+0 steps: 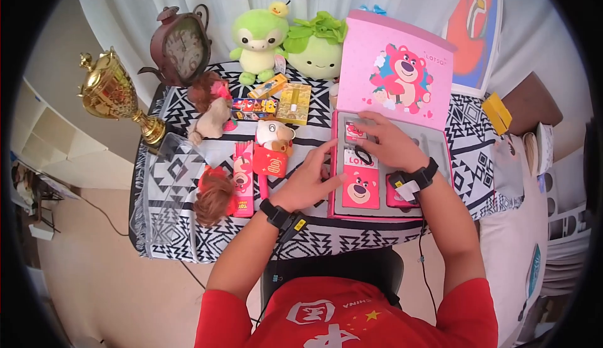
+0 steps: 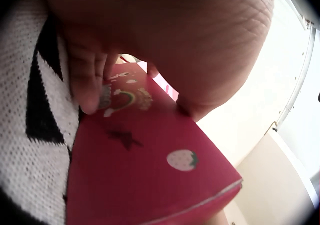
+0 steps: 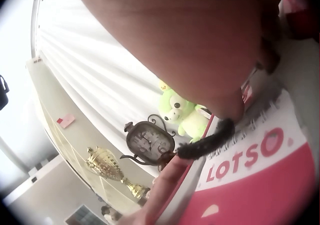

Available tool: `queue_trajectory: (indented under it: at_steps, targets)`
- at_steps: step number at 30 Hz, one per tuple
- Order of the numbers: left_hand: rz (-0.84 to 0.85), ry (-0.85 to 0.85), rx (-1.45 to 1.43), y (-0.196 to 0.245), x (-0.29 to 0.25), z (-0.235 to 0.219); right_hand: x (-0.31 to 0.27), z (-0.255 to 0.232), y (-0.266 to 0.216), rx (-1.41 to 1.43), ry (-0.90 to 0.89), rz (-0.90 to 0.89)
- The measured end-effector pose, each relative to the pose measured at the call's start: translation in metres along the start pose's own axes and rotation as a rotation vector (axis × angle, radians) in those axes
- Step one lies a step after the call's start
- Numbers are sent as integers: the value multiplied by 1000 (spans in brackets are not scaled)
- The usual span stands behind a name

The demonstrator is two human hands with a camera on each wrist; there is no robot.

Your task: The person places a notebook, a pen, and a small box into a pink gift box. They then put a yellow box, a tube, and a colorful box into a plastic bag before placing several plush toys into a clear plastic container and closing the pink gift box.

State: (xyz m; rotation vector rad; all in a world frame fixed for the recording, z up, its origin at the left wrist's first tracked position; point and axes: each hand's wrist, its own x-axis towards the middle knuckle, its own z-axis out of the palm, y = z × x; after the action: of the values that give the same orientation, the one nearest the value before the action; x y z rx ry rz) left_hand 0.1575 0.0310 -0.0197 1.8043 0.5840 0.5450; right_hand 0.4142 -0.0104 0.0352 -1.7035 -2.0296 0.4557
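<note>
An open pink gift box [image 1: 391,215] with a bear-printed lid stands on the table. My left hand [image 1: 306,179] straddles its left wall, thumb over the edge and fingers down the outer side; the left wrist view shows the strawberry-printed side [image 2: 135,160] close below the palm. My right hand [image 1: 394,144] reaches into the upper left of the box, fingers and thumb at a small bear-printed piece [image 1: 355,130], partly covered. A thick black loop [image 3: 207,141] lies by the right thumb, over a spiral LOTSO notebook [image 1: 361,188]. A pink item [image 1: 399,198] is partly hidden by the right wrist.
Left of the box lie a red packet [image 1: 271,161], a pink pencil box [image 1: 244,188], a white plush [image 1: 274,134], a doll with brown hair [image 1: 215,198] and small cartons [image 1: 294,104]. Behind stand green plush toys [image 1: 257,40], a clock [image 1: 182,46] and a gold trophy [image 1: 116,90].
</note>
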Motion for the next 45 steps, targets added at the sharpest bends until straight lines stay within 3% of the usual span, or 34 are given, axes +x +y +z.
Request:
queue_trajectory:
  at_steps: [1, 5, 7, 8, 10, 14, 17, 19, 23, 25, 27, 30, 32, 34, 35, 36, 37, 39, 42, 45]
  targets:
    - [15, 15, -118, -5, 1, 0, 3, -4, -4, -38, -53, 10]
    - [24, 58, -108, -16, 0, 1, 25, -19, -22, -130, -111, -57]
    - [4, 56, -211, -17, 1, 2, 53, -20, -51, -246, 34, -267]
    - [1, 70, -211, -21, 2, 1, 69, -17, -67, -243, 27, -280]
    - [-25, -10, -343, -30, 4, 2, 103, -3, -100, 22, -179, -273]
    - [25, -29, -271, -26, 4, 1, 171, 72, -119, -60, -335, -619]
    - [73, 19, -346, -28, 4, 5, 201, 117, -142, -159, -382, -613]
    - [58, -21, -343, -19, 1, -3, 220, 138, -153, -406, -525, -360]
    - [197, 19, -229, -26, 4, -1, 231, 158, -151, -438, -519, -371]
    - [379, 96, -215, -28, 6, 2, 232, 164, -150, -429, -492, -364]
    - [403, 92, -191, -32, 8, 4, 229, 165, -148, -412, -433, -372]
    - [403, 89, -204, -24, 8, 1, 227, 155, -158, -498, -553, -349]
    - [378, 84, -243, -19, 2, -1, 221, 150, -153, -468, -537, -381]
    - [179, -17, -213, -15, 0, -6, 223, 141, -142, -391, -395, -657]
    - [169, -1, -236, -25, 1, -2, 217, 125, -146, -297, -283, -655]
    - [144, 3, -293, -32, 3, 2, 205, 103, -149, -218, -182, -635]
    - [-7, -77, -263, -33, 3, -1, 189, 77, -143, -271, -206, -583]
    - [33, -17, -157, -33, 1, -2, 169, 32, -138, 7, -36, -621]
    - [-39, -47, -292, -30, 2, -2, 116, -37, -102, -115, -81, -491]
    - [-73, -50, -290, -28, 1, -3, 65, -64, -45, -242, -110, -245]
